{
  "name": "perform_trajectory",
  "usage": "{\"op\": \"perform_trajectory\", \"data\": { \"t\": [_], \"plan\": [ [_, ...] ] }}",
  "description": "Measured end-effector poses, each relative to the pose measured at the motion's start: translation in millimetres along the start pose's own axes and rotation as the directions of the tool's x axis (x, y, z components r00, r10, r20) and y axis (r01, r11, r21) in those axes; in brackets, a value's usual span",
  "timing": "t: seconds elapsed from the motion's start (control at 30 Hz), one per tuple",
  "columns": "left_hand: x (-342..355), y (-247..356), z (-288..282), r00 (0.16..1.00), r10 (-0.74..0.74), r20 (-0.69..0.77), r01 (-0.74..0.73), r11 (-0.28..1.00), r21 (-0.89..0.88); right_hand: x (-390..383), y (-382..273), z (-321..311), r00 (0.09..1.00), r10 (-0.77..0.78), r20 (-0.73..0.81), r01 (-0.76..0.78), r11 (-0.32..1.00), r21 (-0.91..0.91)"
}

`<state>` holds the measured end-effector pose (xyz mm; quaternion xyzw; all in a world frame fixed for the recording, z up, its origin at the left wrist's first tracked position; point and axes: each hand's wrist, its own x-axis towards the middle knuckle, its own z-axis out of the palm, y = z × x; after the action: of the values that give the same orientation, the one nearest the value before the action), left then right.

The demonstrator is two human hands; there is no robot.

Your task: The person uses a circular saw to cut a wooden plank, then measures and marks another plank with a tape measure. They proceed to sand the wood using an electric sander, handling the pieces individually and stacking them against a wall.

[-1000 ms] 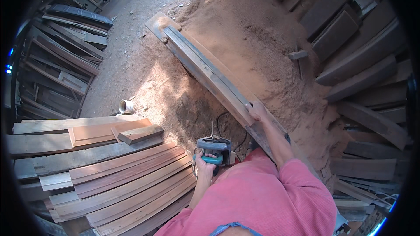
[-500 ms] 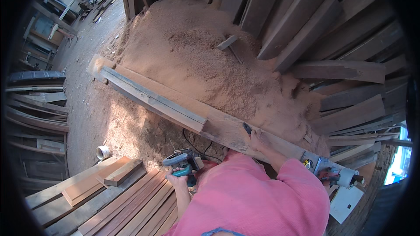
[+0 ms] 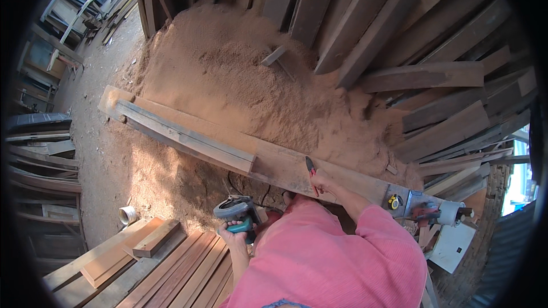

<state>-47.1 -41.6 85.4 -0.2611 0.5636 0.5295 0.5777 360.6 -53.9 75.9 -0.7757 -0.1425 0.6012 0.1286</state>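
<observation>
My left hand (image 3: pixel 230 235) is wrapped round the teal handle of a circular saw (image 3: pixel 233 209), whose grey guard and blade side face away from me. The saw is held low beside my leg, short of the long plank bench (image 3: pixel 279 165). Above the bench, my right hand (image 3: pixel 324 182) grips red-handled pliers (image 3: pixel 311 170) with dark, tapered jaws pointing away from me. Fingers hide part of the handles. To the left on the bench lies a squared timber (image 3: pixel 188 137), its cut end a short way from the pliers.
Behind the bench rises a sawdust heap (image 3: pixel 222 74) with a hammer-like tool (image 3: pixel 274 56) on it. A tape measure (image 3: pixel 394 201) and a red power tool (image 3: pixel 425 212) sit at the bench's right end. Stacked boards (image 3: pixel 188 268) lie near left, beside a white bucket (image 3: pixel 127 215).
My right hand has turned the pliers, so their red handles now show beside my fingers. The whole scene has shifted slightly left in view. The saw stays in my left hand.
</observation>
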Motion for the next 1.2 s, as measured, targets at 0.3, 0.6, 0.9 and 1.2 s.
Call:
{"op": "perform_trajectory", "data": {
  "t": [0.3,0.6,0.9,1.2],
  "plan": [
    [9,47,-78,0.990,0.032,0.138,-0.012,0.990,-0.141,-96,-42,71,0.695,-0.376,0.613,-0.098,0.795,0.598],
    [10,105,-145,0.988,0.117,0.103,-0.067,0.917,-0.394,-180,-65,226,0.323,-0.117,0.939,-0.367,0.899,0.238],
    [26,138,-157,0.935,0.239,0.260,-0.089,0.872,-0.481,-168,-39,306,0.081,0.010,0.997,-0.530,0.847,0.035],
    [11,121,-152,0.944,0.220,0.245,-0.068,0.857,-0.510,-165,-47,285,0.062,0.012,0.998,-0.633,0.774,0.030]
  ]
}}
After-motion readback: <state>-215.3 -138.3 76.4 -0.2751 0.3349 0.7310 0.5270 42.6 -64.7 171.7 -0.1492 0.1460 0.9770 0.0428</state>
